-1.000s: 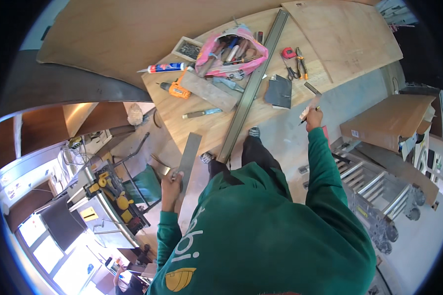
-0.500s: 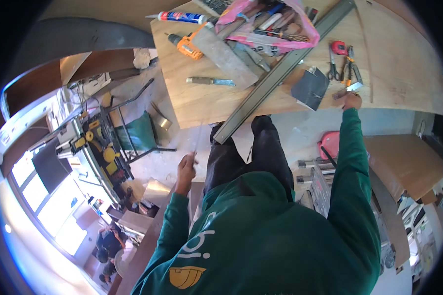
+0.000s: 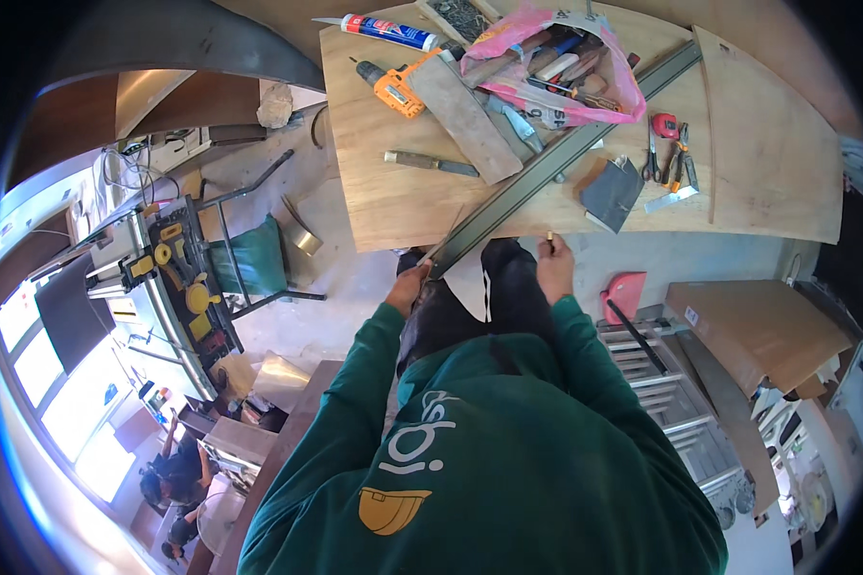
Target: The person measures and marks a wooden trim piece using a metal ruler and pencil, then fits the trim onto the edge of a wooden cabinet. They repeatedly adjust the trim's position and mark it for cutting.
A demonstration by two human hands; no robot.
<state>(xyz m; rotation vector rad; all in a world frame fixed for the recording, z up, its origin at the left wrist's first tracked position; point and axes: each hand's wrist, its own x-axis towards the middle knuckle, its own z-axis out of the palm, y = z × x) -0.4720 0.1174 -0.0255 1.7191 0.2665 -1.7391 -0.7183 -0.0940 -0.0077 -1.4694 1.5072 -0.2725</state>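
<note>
My left hand (image 3: 410, 288) is closed near the low end of a long grey-green metal profile (image 3: 508, 196), which lies slantwise across the table and overhangs its front edge. A thin strip (image 3: 454, 222) rises from its fingers; its kind is unclear. My right hand (image 3: 555, 271), at the table's front edge, pinches a small short stick (image 3: 549, 237) with a pale tip, perhaps a pencil. Just beyond, a dark sanding-sheet-like square (image 3: 613, 195) rests on the wood. To its right lie a try square (image 3: 672, 198), pliers (image 3: 680, 161), scissors (image 3: 652, 163) and a red tape measure (image 3: 664, 126).
The plywood table (image 3: 384, 206) also bears a pink bag (image 3: 633, 94) of tools, an orange drill (image 3: 398, 91), a sealant tube (image 3: 389, 32), a chisel (image 3: 430, 163) and a wooden board (image 3: 468, 120). A ladder (image 3: 676, 407) and cardboard box (image 3: 753, 326) stand at right. People (image 3: 177, 479) work at lower left.
My right hand has left the try square and come back leftward to the table edge with a small stick. My left hand has moved up and right to the profile's end.
</note>
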